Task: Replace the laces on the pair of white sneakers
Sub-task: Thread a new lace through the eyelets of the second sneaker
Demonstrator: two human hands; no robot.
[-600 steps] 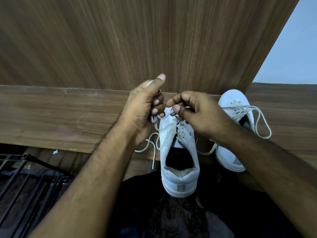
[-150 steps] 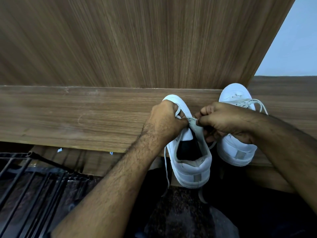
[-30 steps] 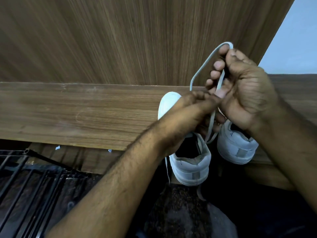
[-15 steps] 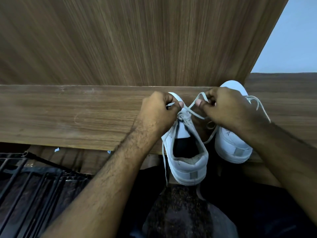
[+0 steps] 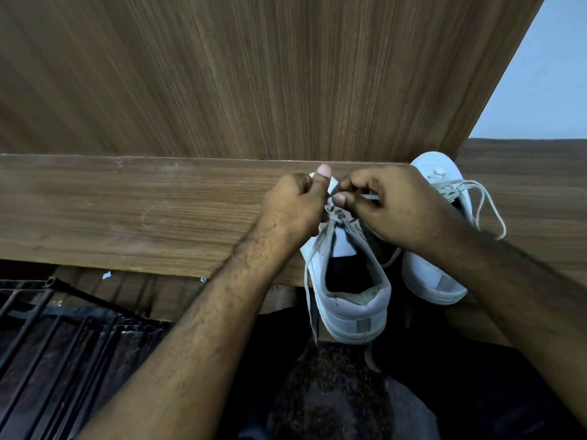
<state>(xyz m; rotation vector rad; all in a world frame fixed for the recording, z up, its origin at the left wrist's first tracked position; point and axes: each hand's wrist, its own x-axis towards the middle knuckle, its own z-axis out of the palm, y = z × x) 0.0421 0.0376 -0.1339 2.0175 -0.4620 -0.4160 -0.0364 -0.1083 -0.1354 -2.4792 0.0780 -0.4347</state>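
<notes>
Two white sneakers stand on a wooden ledge, heels toward me. The near sneaker juts over the ledge's front edge; its white lace hangs down the left side. My left hand and my right hand meet over its upper eyelets, each pinching a strand of that lace, which crosses between them. The toe of this sneaker is hidden behind my hands. The second sneaker sits to the right, with its tied lace loops spilling to the right.
A wooden panel rises right behind the ledge. A pale wall shows at the upper right. A black metal rack lies below the ledge on the left. Dark cloth over my lap is beneath the near sneaker.
A second ago my right hand had the lace pulled up high in a long loop. Both hands have since come down and closed together over the near sneaker's eyelets.
</notes>
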